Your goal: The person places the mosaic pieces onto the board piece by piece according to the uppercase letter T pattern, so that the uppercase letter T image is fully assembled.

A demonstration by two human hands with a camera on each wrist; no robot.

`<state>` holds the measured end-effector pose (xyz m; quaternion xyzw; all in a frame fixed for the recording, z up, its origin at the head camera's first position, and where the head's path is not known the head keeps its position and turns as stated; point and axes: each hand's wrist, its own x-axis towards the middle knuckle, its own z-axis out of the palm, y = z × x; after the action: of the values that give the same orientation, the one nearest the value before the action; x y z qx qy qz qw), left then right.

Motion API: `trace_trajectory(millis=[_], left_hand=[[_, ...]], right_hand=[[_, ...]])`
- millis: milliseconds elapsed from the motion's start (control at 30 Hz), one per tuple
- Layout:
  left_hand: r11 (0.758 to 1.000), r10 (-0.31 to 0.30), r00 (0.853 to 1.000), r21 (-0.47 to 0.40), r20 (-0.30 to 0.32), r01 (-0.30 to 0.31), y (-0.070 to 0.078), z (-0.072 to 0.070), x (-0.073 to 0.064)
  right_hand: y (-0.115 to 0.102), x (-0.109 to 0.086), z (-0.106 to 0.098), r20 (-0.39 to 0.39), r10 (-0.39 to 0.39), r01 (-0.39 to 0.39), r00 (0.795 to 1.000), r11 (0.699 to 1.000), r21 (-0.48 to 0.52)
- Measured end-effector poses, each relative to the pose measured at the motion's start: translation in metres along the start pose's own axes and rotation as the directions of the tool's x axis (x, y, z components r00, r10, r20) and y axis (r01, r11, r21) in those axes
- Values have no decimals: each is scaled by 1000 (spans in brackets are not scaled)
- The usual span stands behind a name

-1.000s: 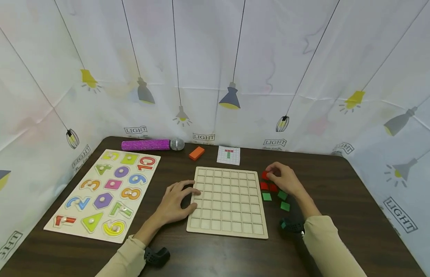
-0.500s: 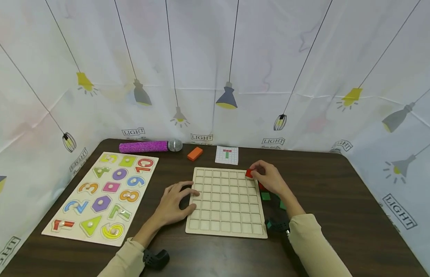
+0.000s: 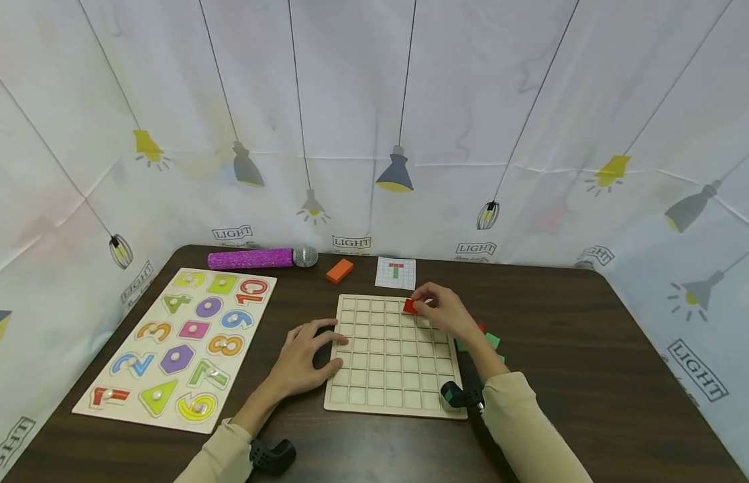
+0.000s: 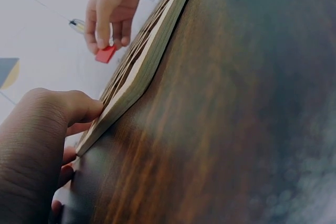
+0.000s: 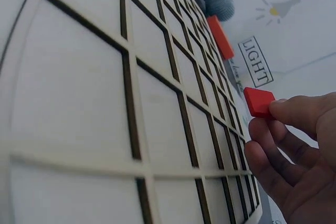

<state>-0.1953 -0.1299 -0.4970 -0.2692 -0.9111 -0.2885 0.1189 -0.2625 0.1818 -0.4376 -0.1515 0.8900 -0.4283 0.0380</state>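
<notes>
Over the upper right squares of the pale wooden grid board (image 3: 386, 376), my right hand (image 3: 445, 314) pinches a red square tile (image 3: 408, 306) between thumb and fingertips. The right wrist view has this tile (image 5: 258, 102) tilted, with the grid (image 5: 79, 72) filling the left side. My left hand (image 3: 300, 359) rests at the board's left edge, its fingers spread and loosely bent. In the left wrist view the left thumb touches the board's rim (image 4: 144, 77). Past the right wrist lie green tiles (image 3: 492, 341) and a bit of red tile (image 3: 481, 327), partly hidden by the forearm.
A number and shape puzzle board (image 3: 216, 327) lies to the left. Along the back are a purple microphone (image 3: 253, 259), an orange block (image 3: 339, 270) and a card (image 3: 395, 273) printed with a red and green T. A printed cloth (image 3: 350, 80) stands behind the dark table (image 3: 591, 376).
My right hand has lifted a red tile from the pile right of the board and carried it left over the top rows. The left hand has stayed at the board's edge.
</notes>
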Motion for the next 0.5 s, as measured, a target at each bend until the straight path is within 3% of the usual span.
trace_trajectory(millis=[167, 500], left_hand=[[1000, -1, 1000, -1, 3, 1, 1, 0, 0], [1000, -3, 1000, 3, 11, 3, -1, 0, 0]], right_hand=[[-5, 2, 9, 13, -39, 39, 999, 999, 17], [-13, 12, 24, 32, 7, -8, 999, 1000, 20]])
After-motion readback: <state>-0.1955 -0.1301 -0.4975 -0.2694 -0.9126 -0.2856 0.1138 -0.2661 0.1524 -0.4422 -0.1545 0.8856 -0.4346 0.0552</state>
